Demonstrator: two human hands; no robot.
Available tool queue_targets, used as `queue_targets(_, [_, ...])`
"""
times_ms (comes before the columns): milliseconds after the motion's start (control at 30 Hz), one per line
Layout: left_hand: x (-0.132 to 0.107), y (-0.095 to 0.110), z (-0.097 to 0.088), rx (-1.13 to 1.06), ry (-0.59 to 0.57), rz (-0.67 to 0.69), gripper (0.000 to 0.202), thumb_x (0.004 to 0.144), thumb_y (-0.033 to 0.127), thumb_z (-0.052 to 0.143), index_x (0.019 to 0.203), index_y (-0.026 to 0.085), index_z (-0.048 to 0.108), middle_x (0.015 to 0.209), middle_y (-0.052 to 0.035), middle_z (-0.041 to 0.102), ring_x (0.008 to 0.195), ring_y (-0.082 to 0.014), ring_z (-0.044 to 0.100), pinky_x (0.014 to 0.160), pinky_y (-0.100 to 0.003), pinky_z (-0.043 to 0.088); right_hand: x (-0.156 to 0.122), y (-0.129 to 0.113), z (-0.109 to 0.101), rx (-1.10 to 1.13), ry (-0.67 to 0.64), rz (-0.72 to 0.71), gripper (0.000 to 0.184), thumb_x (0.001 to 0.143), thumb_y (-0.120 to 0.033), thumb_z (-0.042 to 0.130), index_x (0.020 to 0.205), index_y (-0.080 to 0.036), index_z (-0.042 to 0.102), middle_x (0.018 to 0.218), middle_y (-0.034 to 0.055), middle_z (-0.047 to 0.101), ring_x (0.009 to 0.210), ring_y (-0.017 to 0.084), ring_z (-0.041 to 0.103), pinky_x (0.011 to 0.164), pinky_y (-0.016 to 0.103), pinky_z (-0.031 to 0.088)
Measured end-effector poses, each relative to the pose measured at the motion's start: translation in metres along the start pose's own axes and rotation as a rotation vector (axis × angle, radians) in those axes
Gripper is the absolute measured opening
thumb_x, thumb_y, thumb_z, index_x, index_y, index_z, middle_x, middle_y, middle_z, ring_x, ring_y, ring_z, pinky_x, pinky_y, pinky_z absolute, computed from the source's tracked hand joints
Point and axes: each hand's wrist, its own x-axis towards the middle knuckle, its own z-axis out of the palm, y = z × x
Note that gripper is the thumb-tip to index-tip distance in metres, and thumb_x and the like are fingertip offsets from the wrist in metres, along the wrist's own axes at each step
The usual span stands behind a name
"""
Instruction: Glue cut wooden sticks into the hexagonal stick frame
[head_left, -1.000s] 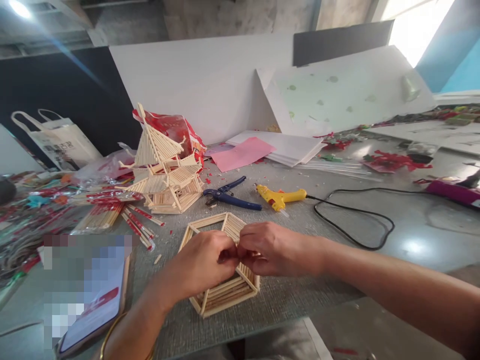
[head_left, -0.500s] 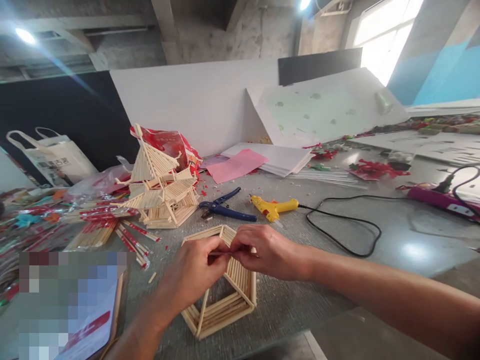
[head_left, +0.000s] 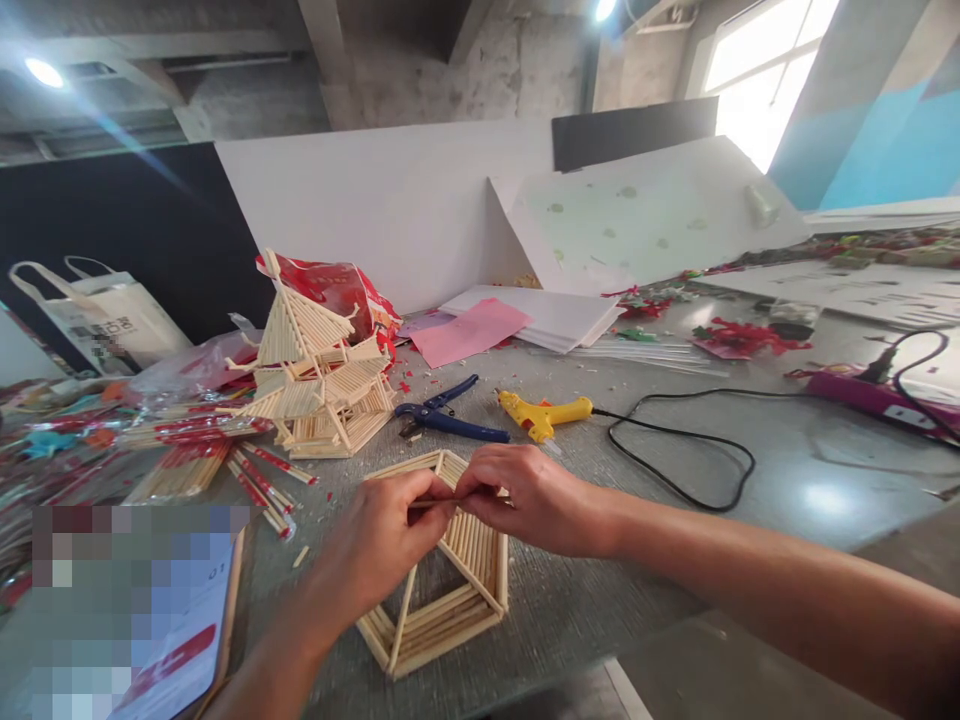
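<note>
My left hand point(head_left: 401, 525) and my right hand point(head_left: 529, 497) meet over a six-sided frame of wooden sticks point(head_left: 450, 632). Both are closed on one thin wooden stick point(head_left: 433, 502), pinched between thumbs and fingers and held roughly level. My hands cover the far middle part of the frame, which lies flat on the grey table. Its right side and near side are filled with rows of sticks. Beyond my hands lie blue-handled cutters point(head_left: 457, 422) and a yellow glue gun point(head_left: 547, 415).
A tiered stick pagoda point(head_left: 319, 375) stands at the back left. Wrapped chopsticks point(head_left: 262, 480) lie left, above a tablet-like board point(head_left: 180, 640). The glue gun's black cable point(head_left: 679, 490) loops toward a purple power strip point(head_left: 862, 400). Pink paper point(head_left: 469, 332) and white sheets lie behind.
The stick between my hands shows a little more clearly. My hands stay nearly in place, and the whole view has shifted slightly.
</note>
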Motion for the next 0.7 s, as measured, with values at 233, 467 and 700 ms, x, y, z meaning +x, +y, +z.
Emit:
queue_targets(233, [-0.002,0.003,0.000,0.029,-0.008,0.011,0.019,0.081,0.026,0.048,0.084,0.021,0.065,0.071,0.0037,0.069,0.060,-0.0108,0.059,0.055,-0.019,0.041,-0.001,0.000,0.003,0.027,-0.004,-0.003,0.015,0.083,-0.015,0.049,0.081,-0.013,0.064,0.072,0.0030,0.061,0.067,0.009,0.053,0.063,0.021,0.042])
queue_targets(467, [0.000,-0.010,-0.003,0.048,0.117,0.033,0.016,0.081,0.028,0.048,0.077,0.020,0.062,0.065,0.0032,0.066,0.061,-0.0115,0.060,0.057,-0.019,0.043,0.011,0.007,-0.025,-0.009,-0.047,0.139,0.020,0.085,-0.025,0.048,0.086,-0.013,0.064,0.076,0.0033,0.061,0.067,0.009,0.053,0.062,0.022,0.041])
queue_targets(700, [0.003,-0.032,-0.024,0.032,0.607,-0.064,0.019,0.078,0.037,0.053,0.080,0.020,0.062,0.069,0.0014,0.065,0.065,-0.0142,0.060,0.062,-0.024,0.044,0.087,0.079,-0.052,-0.474,-0.515,0.264,0.046,0.070,-0.029,0.065,0.111,-0.010,0.057,0.113,0.0152,0.056,0.101,0.025,0.051,0.083,0.033,0.038])
